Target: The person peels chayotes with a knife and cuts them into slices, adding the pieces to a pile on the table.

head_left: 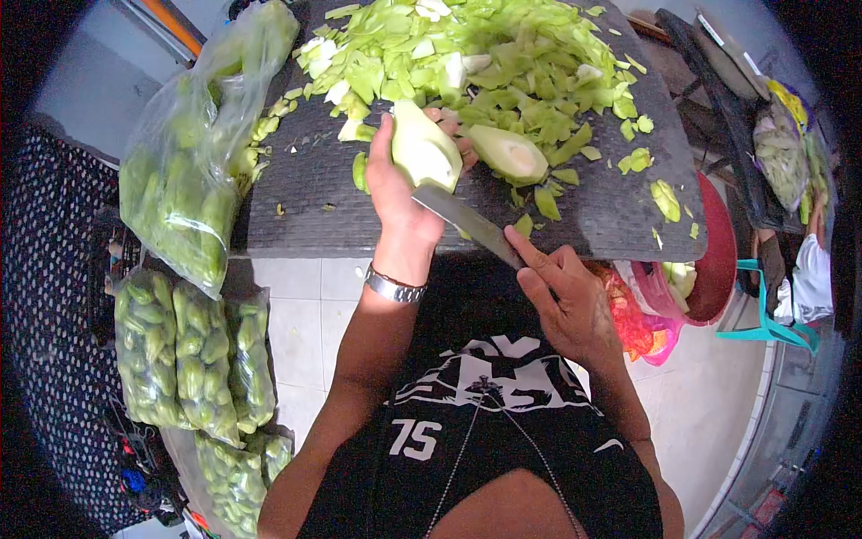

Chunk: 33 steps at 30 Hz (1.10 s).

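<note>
My left hand (401,198), with a metal watch at the wrist, is closed around a peeled, pale green chayote half (424,148) held above the table's near edge. The cut face with its hollow is turned up. In my right hand (570,301) is a knife (471,225), its blade pointing up and left. The blade's tip lies at the lower end of the chayote half, by my left palm. Just right of my left fingers, another chayote half (510,154) rests against a wide heap of thin green chayote slices (530,63).
The dark textured table (310,216) has a rounded right corner. A large clear bag of chayotes (184,171) leans at its left, with several smaller bags (206,341) below. At right stand a red tub (714,269) and a teal stool (763,310), near another person's white clothing (813,283).
</note>
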### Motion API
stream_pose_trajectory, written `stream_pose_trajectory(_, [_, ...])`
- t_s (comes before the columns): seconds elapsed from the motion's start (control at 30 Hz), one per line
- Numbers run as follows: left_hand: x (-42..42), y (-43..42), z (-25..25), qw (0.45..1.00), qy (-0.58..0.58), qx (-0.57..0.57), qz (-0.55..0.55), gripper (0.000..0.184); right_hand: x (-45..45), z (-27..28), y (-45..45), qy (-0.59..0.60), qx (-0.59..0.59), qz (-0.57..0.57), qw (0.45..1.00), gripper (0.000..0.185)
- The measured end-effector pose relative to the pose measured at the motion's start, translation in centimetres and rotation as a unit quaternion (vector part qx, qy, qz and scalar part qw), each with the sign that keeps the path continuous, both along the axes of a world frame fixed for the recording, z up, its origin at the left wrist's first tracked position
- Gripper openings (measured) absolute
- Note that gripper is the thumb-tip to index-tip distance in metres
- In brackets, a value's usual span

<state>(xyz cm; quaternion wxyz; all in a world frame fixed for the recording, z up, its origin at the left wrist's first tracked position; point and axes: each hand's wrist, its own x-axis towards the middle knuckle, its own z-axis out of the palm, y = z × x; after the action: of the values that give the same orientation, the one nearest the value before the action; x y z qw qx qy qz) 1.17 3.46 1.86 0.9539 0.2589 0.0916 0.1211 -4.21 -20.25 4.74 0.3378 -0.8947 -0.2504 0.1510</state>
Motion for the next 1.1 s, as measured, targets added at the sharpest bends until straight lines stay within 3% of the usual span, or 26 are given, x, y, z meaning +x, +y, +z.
stream_pose_trajectory(0.33, [-0.9,-0.5,0.0,0.992,-0.095,-0.078,-0.015,0.046,0.3,-0.6,0.1,-0.044,0.016,-0.005,0.999,0.044])
stream_pose_trajectory(0.63, [-1.8,-2.5,0.5,0.993,-0.076,-0.050,0.076,0.048,0.0,-0.3,0.7,-0.035,0.028,-0.023,0.999,0.045])
stream_pose_trajectory(0.83, [-2.2,-3.3,0.6,0.986,-0.123,-0.009,0.109,0.045,0.2,-1.3,1.0,-0.056,0.036,-0.054,0.996,0.045])
stream_pose_trajectory(1.03, [-1.3,-3.5,1.2,0.987,0.024,0.077,0.136,0.042,0.5,-1.7,1.6,-0.060,0.046,-0.055,0.996,0.045])
stream_pose_trajectory(1.1, [-0.9,-3.1,0.7,0.993,0.018,0.038,0.109,0.043,0.7,-1.6,2.2,-0.058,0.063,-0.061,0.994,0.045])
